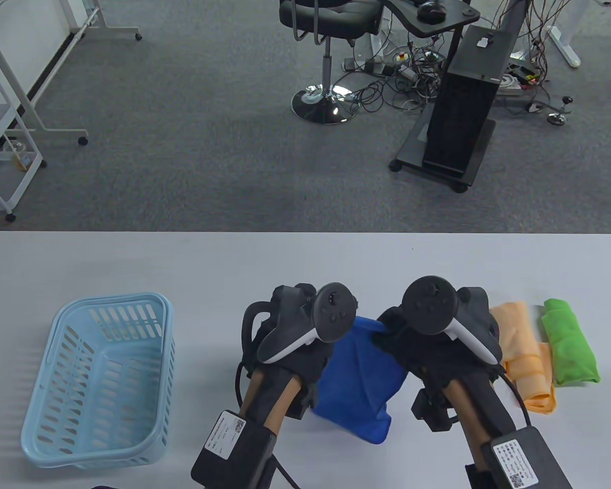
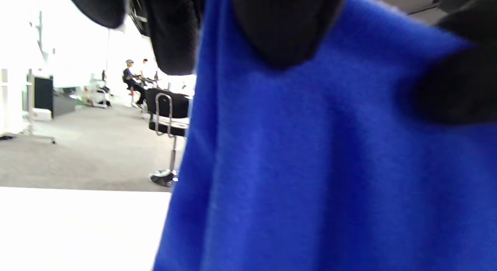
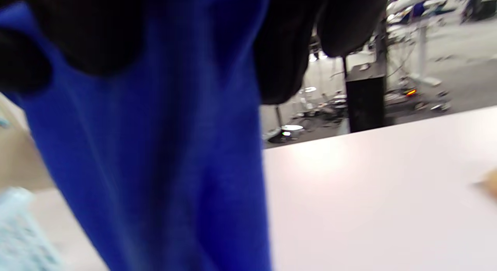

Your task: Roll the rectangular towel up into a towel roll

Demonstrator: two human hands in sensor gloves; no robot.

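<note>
Table view: light-blue basket (image 1: 56, 356) lower left, nothing visible inside. Left hand (image 1: 290, 346), right hand (image 1: 438, 336) pinch blue towel (image 1: 359, 387) top edge, lower centre.

The table view is evenly and brightly lit, sharp from edge to edge, with soft, short shadows under the pale blue slotted plastic basket (image 1: 99, 379) and beneath the hanging blue cloth towel (image 1: 359, 379) where it meets the white table (image 1: 183, 265). The straight table edge bows slightly toward the corners.

In the left wrist view the towel (image 2: 318, 166) just below the pinching black gloved fingers (image 2: 285, 26) is soft and out of focus; the far room is washed out by strong window glare, and the table (image 2: 77, 228) is overexposed.

The right wrist view is smeared by motion blur, the towel (image 3: 155, 154) streaked, with a bright reflection on the table (image 3: 369, 185).
</note>
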